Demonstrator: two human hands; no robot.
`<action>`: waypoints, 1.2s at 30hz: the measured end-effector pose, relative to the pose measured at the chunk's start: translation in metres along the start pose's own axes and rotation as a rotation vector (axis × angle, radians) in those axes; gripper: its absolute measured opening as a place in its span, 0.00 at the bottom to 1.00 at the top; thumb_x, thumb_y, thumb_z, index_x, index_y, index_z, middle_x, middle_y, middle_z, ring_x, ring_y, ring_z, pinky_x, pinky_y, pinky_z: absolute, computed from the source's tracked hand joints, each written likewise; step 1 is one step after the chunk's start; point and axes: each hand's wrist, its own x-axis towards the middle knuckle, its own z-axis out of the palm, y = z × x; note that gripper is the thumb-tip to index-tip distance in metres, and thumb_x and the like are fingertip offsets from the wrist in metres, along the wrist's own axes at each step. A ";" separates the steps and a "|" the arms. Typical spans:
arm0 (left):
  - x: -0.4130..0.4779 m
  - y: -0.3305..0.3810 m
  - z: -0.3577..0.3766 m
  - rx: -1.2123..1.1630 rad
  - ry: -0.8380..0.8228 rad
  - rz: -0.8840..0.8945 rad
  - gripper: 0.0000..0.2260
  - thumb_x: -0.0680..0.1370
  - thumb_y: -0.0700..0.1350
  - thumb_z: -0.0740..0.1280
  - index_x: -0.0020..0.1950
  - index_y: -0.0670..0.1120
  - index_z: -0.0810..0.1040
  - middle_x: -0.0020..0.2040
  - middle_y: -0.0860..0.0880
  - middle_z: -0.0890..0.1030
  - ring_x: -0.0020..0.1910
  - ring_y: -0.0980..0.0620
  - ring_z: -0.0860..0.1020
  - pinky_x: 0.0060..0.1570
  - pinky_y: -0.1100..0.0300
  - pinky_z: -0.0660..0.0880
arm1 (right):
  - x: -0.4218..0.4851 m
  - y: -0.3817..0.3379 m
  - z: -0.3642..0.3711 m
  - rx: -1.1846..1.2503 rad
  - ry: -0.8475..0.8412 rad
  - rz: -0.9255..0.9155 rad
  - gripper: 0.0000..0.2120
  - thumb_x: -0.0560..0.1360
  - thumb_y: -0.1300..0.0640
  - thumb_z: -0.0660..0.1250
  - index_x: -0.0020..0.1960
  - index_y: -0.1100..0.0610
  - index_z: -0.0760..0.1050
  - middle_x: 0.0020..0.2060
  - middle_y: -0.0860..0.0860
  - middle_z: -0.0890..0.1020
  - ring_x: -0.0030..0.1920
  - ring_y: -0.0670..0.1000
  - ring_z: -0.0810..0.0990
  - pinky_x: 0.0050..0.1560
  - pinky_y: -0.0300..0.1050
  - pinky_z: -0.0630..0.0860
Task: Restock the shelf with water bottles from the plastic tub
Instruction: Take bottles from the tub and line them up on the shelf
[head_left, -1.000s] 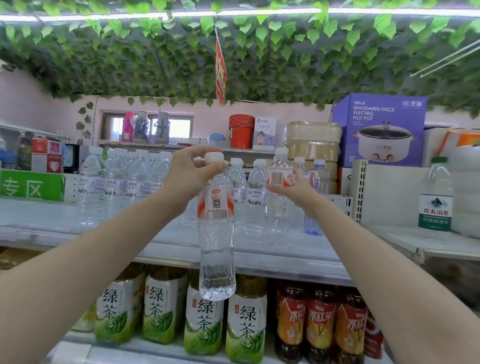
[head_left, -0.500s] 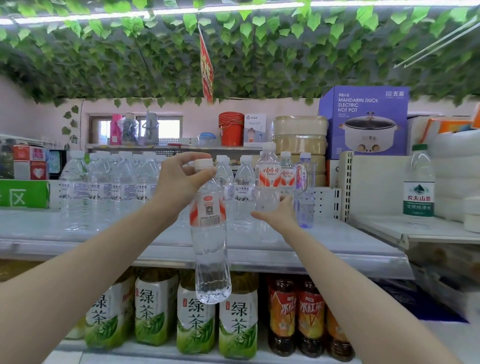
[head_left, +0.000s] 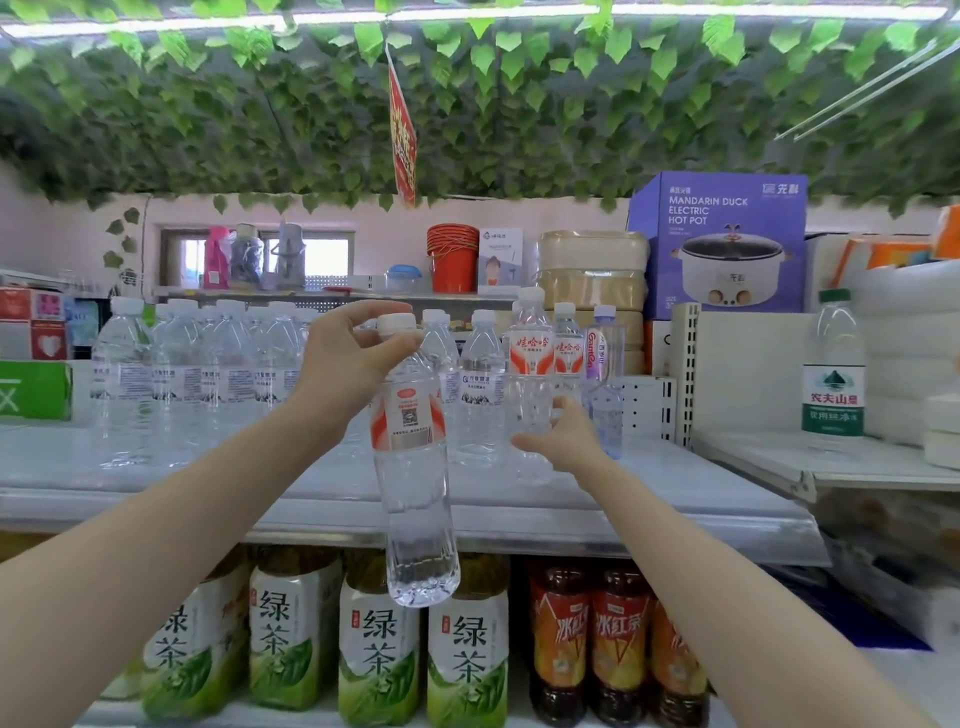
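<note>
While a water bottle (head_left: 410, 457) was pinched by its cap in the left hand (head_left: 343, 364) before the shelf (head_left: 156, 499), the right hand (head_left: 569, 441) was held open beside a shelved bottle (head_left: 530, 353); a slip from that thin pinch was feared.

Pink wall (head_left: 78, 234), window (head_left: 328, 257), leafy ceiling (head_left: 519, 104).
</note>
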 end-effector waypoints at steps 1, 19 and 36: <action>0.001 0.000 0.000 -0.002 -0.001 0.006 0.10 0.73 0.39 0.71 0.49 0.53 0.78 0.45 0.49 0.83 0.46 0.49 0.81 0.44 0.53 0.79 | 0.003 0.001 0.001 -0.014 0.011 0.001 0.39 0.66 0.54 0.77 0.71 0.56 0.61 0.65 0.54 0.72 0.63 0.57 0.73 0.61 0.57 0.75; 0.020 -0.013 -0.006 -0.032 -0.005 -0.005 0.11 0.72 0.40 0.71 0.53 0.49 0.79 0.44 0.48 0.84 0.46 0.47 0.82 0.46 0.49 0.79 | 0.043 0.003 0.017 -0.120 0.062 0.042 0.42 0.66 0.55 0.78 0.73 0.59 0.60 0.68 0.55 0.70 0.65 0.59 0.71 0.57 0.58 0.77; 0.019 -0.006 0.010 -0.148 0.050 -0.015 0.11 0.72 0.38 0.72 0.53 0.48 0.80 0.45 0.46 0.83 0.43 0.50 0.80 0.43 0.55 0.78 | -0.008 -0.018 -0.017 0.212 -0.149 -0.114 0.28 0.72 0.50 0.72 0.68 0.56 0.68 0.57 0.53 0.78 0.55 0.51 0.78 0.53 0.46 0.77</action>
